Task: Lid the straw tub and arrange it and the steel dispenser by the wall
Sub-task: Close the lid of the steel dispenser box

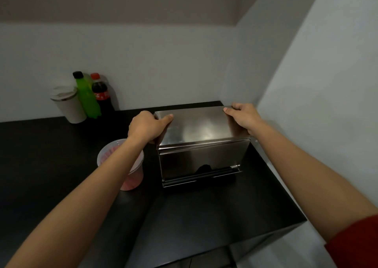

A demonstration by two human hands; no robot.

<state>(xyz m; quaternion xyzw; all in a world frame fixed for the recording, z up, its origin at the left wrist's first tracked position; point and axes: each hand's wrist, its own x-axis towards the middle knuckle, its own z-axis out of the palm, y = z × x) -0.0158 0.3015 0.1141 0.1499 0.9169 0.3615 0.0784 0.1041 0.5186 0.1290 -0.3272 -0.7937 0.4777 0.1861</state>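
On the black counter stand 1 steel dispenser (shiny, boxy, near the corner), 1 lidded straw tub, 2 bottles, 1 cup. The left hand and right hand clamp the dispenser's 2 sides.

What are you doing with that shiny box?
A person grips the shiny steel box-shaped dispenser with both hands: the left hand on its left end, the right hand on its right end. It sits on the black counter near the corner walls. Beside it, under the left arm, stands the clear plastic tub of pink straws, which appears to have its lid on. A beige cup and two bottles wait by the back wall.
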